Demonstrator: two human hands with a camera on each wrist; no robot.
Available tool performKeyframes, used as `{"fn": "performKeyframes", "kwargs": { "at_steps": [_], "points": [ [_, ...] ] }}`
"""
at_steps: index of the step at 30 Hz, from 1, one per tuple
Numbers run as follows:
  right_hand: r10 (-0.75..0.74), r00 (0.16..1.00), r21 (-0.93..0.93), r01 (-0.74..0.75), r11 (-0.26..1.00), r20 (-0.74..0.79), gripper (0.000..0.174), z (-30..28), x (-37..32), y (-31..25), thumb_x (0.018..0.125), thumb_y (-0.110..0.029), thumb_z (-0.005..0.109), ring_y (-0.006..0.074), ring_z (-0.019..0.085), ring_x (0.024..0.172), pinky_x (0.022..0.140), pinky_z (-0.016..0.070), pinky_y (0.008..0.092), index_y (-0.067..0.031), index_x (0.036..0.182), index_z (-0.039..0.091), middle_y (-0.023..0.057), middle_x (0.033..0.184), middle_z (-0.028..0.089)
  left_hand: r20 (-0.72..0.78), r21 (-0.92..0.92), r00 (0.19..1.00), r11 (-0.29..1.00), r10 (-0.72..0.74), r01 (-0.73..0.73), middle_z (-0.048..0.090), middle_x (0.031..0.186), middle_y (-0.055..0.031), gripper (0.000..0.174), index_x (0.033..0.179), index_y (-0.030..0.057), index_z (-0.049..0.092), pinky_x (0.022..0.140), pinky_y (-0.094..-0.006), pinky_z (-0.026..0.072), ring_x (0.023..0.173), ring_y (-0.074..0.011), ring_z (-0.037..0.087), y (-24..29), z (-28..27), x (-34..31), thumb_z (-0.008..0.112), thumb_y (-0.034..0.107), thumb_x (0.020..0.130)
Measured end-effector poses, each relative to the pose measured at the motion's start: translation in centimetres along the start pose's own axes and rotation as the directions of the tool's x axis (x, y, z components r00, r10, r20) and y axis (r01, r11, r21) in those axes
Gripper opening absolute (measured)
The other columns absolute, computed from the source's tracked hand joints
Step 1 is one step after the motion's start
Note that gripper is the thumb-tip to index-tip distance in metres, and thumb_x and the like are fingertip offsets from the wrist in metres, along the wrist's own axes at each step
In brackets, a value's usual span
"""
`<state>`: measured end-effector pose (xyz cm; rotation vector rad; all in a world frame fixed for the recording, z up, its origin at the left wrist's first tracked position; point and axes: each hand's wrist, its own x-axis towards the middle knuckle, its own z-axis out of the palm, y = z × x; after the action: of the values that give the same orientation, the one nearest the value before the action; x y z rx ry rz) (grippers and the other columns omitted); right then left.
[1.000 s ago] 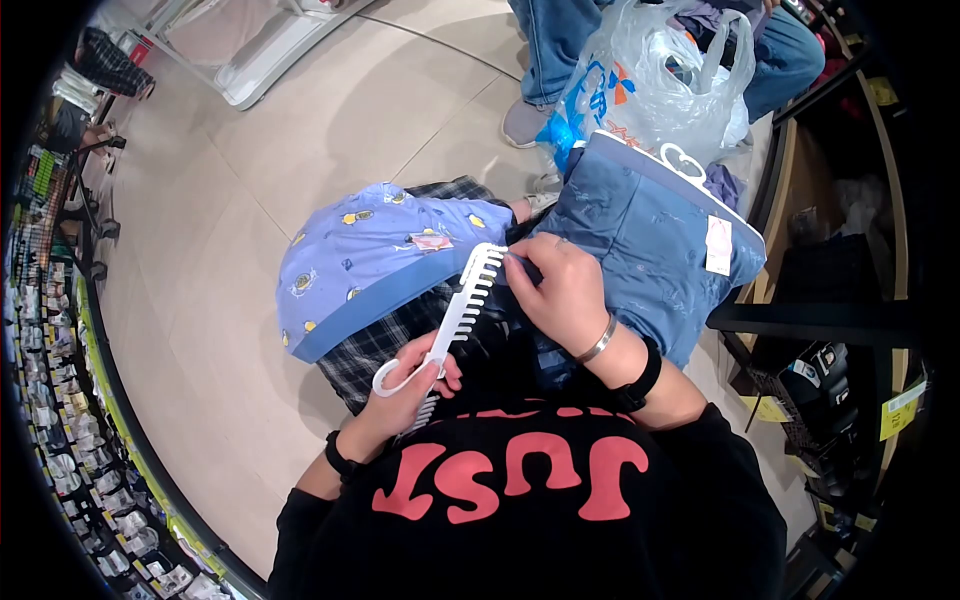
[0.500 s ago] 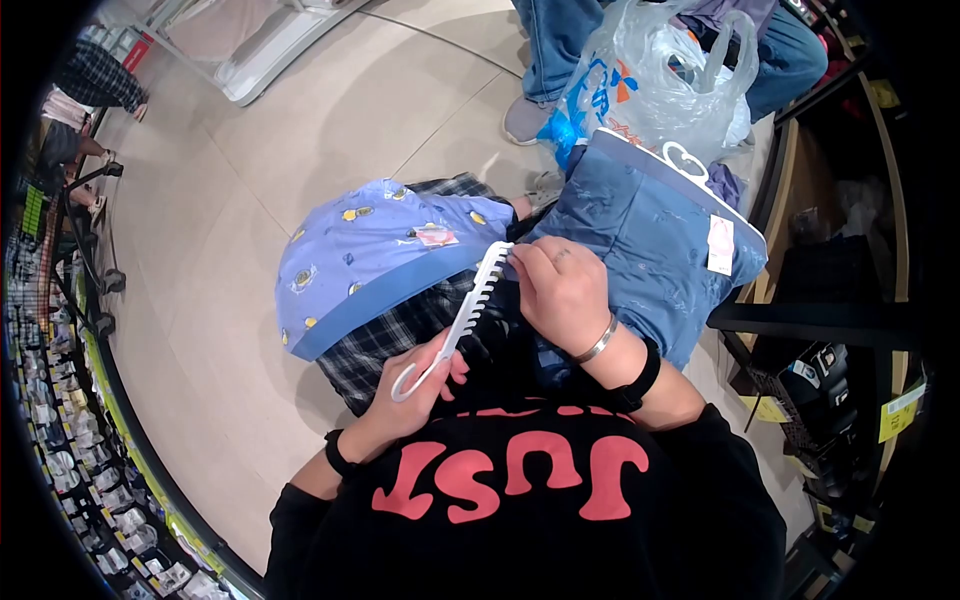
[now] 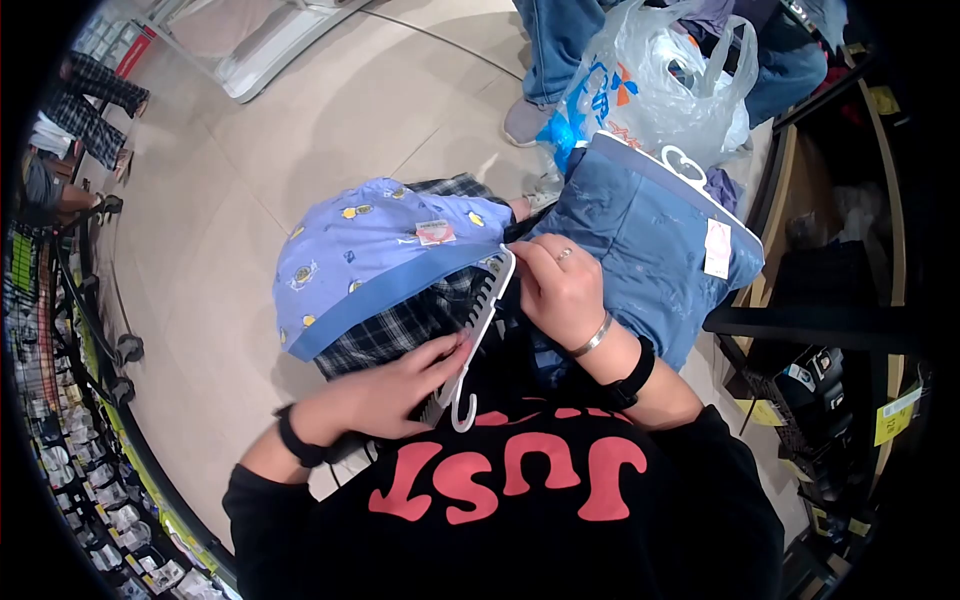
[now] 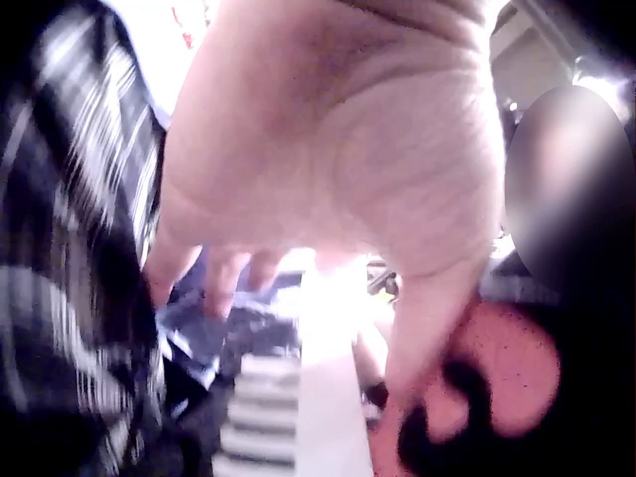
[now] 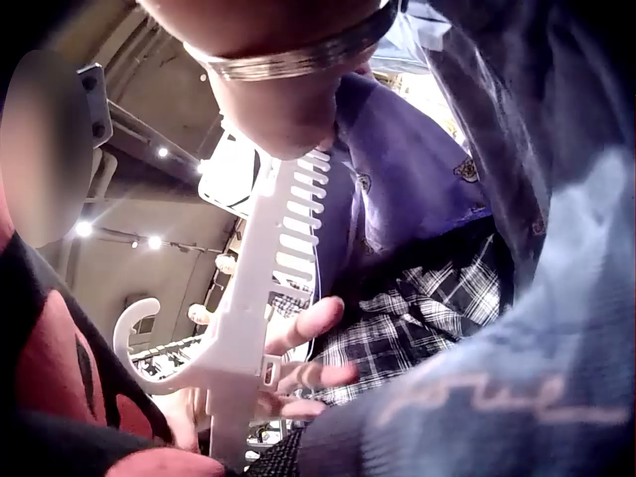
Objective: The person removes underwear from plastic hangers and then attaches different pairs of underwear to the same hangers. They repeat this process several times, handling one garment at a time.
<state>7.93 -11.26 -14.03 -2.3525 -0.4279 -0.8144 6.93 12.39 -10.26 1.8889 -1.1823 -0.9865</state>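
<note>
A white plastic clothes hanger [image 3: 480, 325] with a toothed edge and a hook slants in front of the black sweatshirt. My right hand [image 3: 562, 290] pinches its far end between thumb and forefinger. Alongside its lower half lies my left hand [image 3: 395, 390], fingers stretched out and touching it; in the left wrist view the hanger [image 4: 333, 407] passes between thumb and fingers. Lavender printed shorts [image 3: 375, 225] with a blue waistband and a small tag lie over the plaid trouser leg [image 3: 375, 345], close beyond the hanger. Near my right hand, a folded blue garment [image 3: 640, 225] lies on its own white hanger [image 3: 685, 165].
A translucent plastic bag [image 3: 650, 85] stands beyond the blue garment, beside another person's jeans leg [image 3: 555, 50]. Shelving [image 3: 880, 200] runs along the right, and a rack of small packaged goods [image 3: 110, 490] curves along the left. Pale floor tiles [image 3: 220, 250] lie between.
The hanger has turned, its hook swinging right and toward the sweatshirt. My left hand has gone from gripping near the hook to lying along the hanger with fingers extended. My right hand keeps its pinch.
</note>
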Motion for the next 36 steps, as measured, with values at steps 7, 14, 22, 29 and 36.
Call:
{"fn": "performKeyframes", "kwargs": {
  "at_steps": [7, 14, 22, 29, 36],
  "points": [
    [-0.023, 1.0, 0.036, 0.024, 0.999, -0.007, 0.015, 0.1, 0.1, -0.1, 0.068, 0.001, 0.062, 0.024, 0.055, 0.065, 0.056, 0.0457, 0.0327, -0.0032, 0.082, 0.058, 0.0072, 0.072, 0.054, -0.655, 0.458, 0.695, 0.887, 0.296, 0.054, 0.061, 0.09, -0.0092, 0.025, 0.094, 0.0035, 0.063, 0.075, -0.0345, 0.0454, 0.085, -0.0237, 0.058, 0.7, -4.0, 5.0, 0.066, 0.004, 0.069],
    [0.029, 1.0, 0.057, -0.03, 0.998, 0.01, 0.018, -0.2, 0.0, 0.5, 0.068, 0.004, 0.06, 0.0255, 0.056, 0.068, 0.06, 0.047, 0.0332, -0.0021, 0.085, 0.058, 0.0091, 0.074, 0.055, -0.566, 0.634, 0.681, 0.774, 0.465, -0.001, 0.061, 0.092, -0.0063, 0.02, 0.087, 0.0045, 0.062, 0.074, -0.0335, 0.0452, 0.084, -0.0238, 0.058, -1.9, -3.4, 8.3, 0.065, 0.008, 0.068],
    [-0.038, 0.999, 0.09, 0.039, 0.995, -0.01, 0.022, 0.1, 0.0, 0.6, 0.067, 0.004, 0.061, 0.0255, 0.056, 0.067, 0.059, 0.0472, 0.0331, -0.0018, 0.088, 0.058, 0.0092, 0.076, 0.056, -0.532, 0.663, 0.672, 0.747, 0.515, -0.048, 0.063, 0.084, -0.0057, 0.018, 0.086, 0.0035, 0.062, 0.066, -0.0309, 0.0476, 0.074, -0.0228, 0.06, -1.9, -4.5, 8.4, 0.061, 0.004, 0.068],
    [-0.356, 0.929, 0.08, 0.364, 0.928, -0.105, 0.033, 0.0, -0.3, 1.6, 0.062, 0.0, 0.068, 0.0163, 0.052, 0.055, 0.044, 0.0424, 0.026, -0.0112, 0.092, 0.059, 0.0068, 0.082, 0.055, -0.616, 0.588, 0.525, 0.787, 0.587, -0.19, 0.063, 0.084, -0.0097, 0.022, 0.085, 0.0019, 0.062, 0.061, -0.0312, 0.0492, 0.072, -0.0243, 0.061, -2.4, -4.4, 8.4, 0.064, -0.004, 0.065],
    [-0.437, 0.888, 0.061, 0.449, 0.892, -0.145, 0.027, -0.1, 0.3, 1.4, 0.062, -0.002, 0.071, 0.0167, 0.052, 0.054, 0.042, 0.0417, 0.0258, -0.0087, 0.087, 0.063, 0.0084, 0.08, 0.054, -0.668, 0.535, 0.511, 0.826, 0.542, -0.177, 0.062, 0.08, -0.01, 0.02, 0.084, 0.0009, 0.059, 0.06, -0.0313, 0.0486, 0.07, -0.0248, 0.061, -1.7, -4.0, 8.5, 0.065, -0.004, 0.066]
  ]
}}
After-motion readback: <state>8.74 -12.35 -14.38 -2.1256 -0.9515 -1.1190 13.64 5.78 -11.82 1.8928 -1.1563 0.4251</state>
